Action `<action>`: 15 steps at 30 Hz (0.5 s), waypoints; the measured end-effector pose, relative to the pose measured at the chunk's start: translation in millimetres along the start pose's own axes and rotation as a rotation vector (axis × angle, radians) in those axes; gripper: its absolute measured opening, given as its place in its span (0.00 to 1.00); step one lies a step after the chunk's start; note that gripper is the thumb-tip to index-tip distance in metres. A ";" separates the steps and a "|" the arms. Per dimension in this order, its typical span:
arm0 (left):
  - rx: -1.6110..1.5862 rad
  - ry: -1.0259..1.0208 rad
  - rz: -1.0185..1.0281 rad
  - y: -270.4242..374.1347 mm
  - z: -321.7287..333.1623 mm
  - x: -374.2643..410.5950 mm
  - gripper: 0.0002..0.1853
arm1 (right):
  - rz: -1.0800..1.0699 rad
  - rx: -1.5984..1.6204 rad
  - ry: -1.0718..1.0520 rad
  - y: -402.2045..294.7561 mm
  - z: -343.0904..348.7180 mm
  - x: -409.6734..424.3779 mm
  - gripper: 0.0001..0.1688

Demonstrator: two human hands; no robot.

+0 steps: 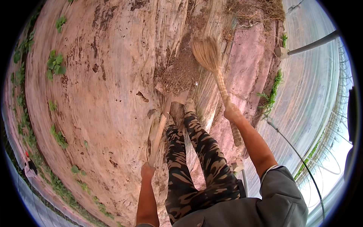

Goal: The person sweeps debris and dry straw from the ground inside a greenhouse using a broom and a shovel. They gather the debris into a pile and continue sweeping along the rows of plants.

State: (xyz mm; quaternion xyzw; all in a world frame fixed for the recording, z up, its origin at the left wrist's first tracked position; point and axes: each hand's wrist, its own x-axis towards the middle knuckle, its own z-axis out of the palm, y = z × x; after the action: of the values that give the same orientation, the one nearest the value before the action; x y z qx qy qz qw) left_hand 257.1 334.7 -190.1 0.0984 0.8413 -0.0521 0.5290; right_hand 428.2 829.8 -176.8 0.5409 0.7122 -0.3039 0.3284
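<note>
My right hand (233,111) grips the bound handle of a straw hand broom (208,54), whose bristles rest beside a heap of loose soil and dry plant bits (180,72). At the lower left my left hand (148,171) is closed around the wooden handle of a shovel (159,136). The shovel's blade (179,98) lies on the ground just in front of my feet, its front part hidden under the heap. A strip of soil runs on from the heap towards the top of the picture.
Dirty plastic sheeting (113,71) with holes covers the ground. Green weeds (55,63) grow at the left, more (273,90) along the right edge. Dry roots (263,11) lie at the top right. A pole (314,44), a dark rope (302,159) and a clear plastic wall (306,93) stand at the right.
</note>
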 end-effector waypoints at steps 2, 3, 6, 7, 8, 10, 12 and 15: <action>0.007 0.015 -0.041 0.1 0.9 -0.3 0.18 | 0.028 -0.073 -0.191 -10.2 35.9 3.1 0.40; 0.022 0.040 -0.034 1.6 0.5 0.4 0.18 | 0.002 -0.151 -0.239 -6.4 55.7 -5.7 0.42; 0.059 0.081 0.012 -3.1 -2.4 -4.3 0.18 | -0.140 -0.082 -0.343 8.3 70.3 -32.0 0.45; 0.059 0.082 0.046 -7.2 -4.4 -1.9 0.18 | -0.203 -0.085 -0.346 11.4 66.8 -41.8 0.45; 0.061 0.084 0.083 -10.3 -6.5 0.7 0.18 | -0.264 -0.088 -0.347 16.9 61.3 -53.4 0.46; -0.159 -0.106 0.107 11.3 -37.2 -10.1 0.17 | -0.215 0.017 -0.364 32.5 45.8 -82.0 0.46; -0.386 -0.274 0.090 10.9 -58.4 -16.4 0.15 | -0.055 0.248 -0.390 28.4 26.9 -112.5 0.46; -0.626 -0.439 0.087 -4.4 -63.1 -9.2 0.13 | -0.050 0.487 -0.259 45.0 13.8 -154.2 0.44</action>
State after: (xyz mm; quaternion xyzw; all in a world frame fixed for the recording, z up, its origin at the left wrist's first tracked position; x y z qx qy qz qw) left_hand 204.5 341.5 -154.5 -0.0457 0.6783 0.2099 0.7027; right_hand 504.4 741.2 -65.8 0.5427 0.5834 -0.5408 0.2695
